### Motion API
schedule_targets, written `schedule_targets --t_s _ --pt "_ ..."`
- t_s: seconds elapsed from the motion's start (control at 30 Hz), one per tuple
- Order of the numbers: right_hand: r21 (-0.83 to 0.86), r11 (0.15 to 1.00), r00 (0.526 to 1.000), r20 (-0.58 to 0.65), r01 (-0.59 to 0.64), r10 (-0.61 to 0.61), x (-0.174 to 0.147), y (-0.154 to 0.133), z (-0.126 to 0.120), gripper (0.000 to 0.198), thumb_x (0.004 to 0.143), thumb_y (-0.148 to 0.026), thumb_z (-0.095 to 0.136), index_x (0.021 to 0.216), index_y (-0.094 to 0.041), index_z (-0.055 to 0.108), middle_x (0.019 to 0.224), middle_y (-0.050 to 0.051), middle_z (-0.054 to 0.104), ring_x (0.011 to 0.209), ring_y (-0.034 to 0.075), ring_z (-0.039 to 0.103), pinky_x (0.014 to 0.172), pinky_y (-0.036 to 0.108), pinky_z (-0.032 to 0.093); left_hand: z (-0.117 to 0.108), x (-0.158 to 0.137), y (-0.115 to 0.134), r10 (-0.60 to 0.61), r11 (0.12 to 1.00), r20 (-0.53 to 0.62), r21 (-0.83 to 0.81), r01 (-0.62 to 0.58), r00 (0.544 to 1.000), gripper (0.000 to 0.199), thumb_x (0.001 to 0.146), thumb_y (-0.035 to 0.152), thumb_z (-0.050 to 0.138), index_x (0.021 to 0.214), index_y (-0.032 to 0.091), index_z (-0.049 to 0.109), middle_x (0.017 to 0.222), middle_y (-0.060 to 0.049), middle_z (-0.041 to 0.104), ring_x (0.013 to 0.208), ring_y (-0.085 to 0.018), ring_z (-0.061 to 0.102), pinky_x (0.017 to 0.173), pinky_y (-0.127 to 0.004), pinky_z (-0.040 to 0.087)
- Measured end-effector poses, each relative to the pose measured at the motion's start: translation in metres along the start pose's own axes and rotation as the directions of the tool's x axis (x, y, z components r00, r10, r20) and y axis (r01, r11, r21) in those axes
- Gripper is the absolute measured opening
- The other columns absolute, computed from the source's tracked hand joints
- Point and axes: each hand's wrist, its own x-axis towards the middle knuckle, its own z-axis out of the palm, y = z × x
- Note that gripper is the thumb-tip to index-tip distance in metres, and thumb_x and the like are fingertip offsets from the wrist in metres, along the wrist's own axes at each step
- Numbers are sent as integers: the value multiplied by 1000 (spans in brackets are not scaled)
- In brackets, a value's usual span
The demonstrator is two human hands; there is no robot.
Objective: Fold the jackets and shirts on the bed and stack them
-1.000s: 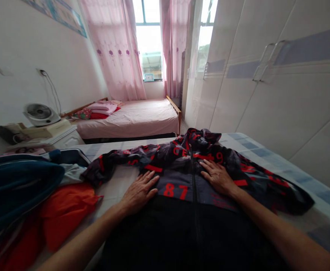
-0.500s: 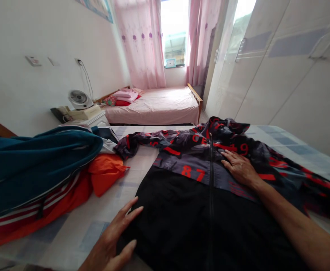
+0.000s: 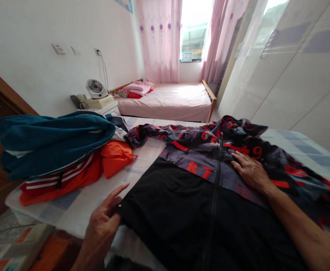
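A zipped jacket [image 3: 170, 188], black below with a grey, black and red printed top, lies spread face up on the bed in front of me. My left hand [image 3: 104, 218] pinches the jacket's lower left corner between thumb and fingers, its index finger pointing outward. On the right side of the chest, just beside the zipper [image 3: 218, 169], my right hand [image 3: 251, 171] rests flat with fingers stretched. One sleeve [image 3: 153, 133] reaches left toward a clothes pile; the other runs off to the right.
Left of the jacket are a teal garment [image 3: 57, 135] and orange clothing [image 3: 115, 158] in a heap. Behind stand a small fan [image 3: 95, 87] and a pink bed [image 3: 176, 98]. A white wardrobe [image 3: 289, 75] lines the right wall.
My left hand has closed on the jacket's lower left corner and drawn it outward. My right hand stays flat on the chest. The view has shifted left and down.
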Motion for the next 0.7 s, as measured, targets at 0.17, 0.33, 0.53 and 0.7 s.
schedule_targets --t_s 0.17,0.33,0.53,0.7 --pt "11 1000 1000 -15 -6 6 -1 -1 0 53 90 -43 28 128 -16 52 137 11 49 127 25 43 105 41 33 3 -9 -14 -166 976 -37 -148 159 985 61 77 43 54 131 16 45 61 3 62 53 -14 58 48 -20 44" --pt "-1 1000 1000 -18 11 -11 -1 1 2 52 90 -43 29 128 -17 52 138 10 49 127 24 43 105 40 33 3 -11 -18 -53 992 -35 114 57 998 45 73 43 60 112 22 63 104 -5 69 108 -27 58 88 -30 48" --pt "-3 1000 1000 -28 -4 4 -1 2 4 51 90 -43 30 127 -16 53 137 10 49 127 24 44 104 41 34 17 -18 13 -302 895 -61 -362 261 951 41 72 35 66 111 23 62 102 -3 70 99 -25 63 80 -27 52" --pt "-7 1000 1000 -27 -2 2 -1 1 3 51 90 -43 29 127 -16 53 137 10 49 126 23 44 104 41 34 42 -34 37 -576 515 156 -692 505 802 54 80 17 59 132 22 46 109 -7 69 93 -23 68 80 -34 55"
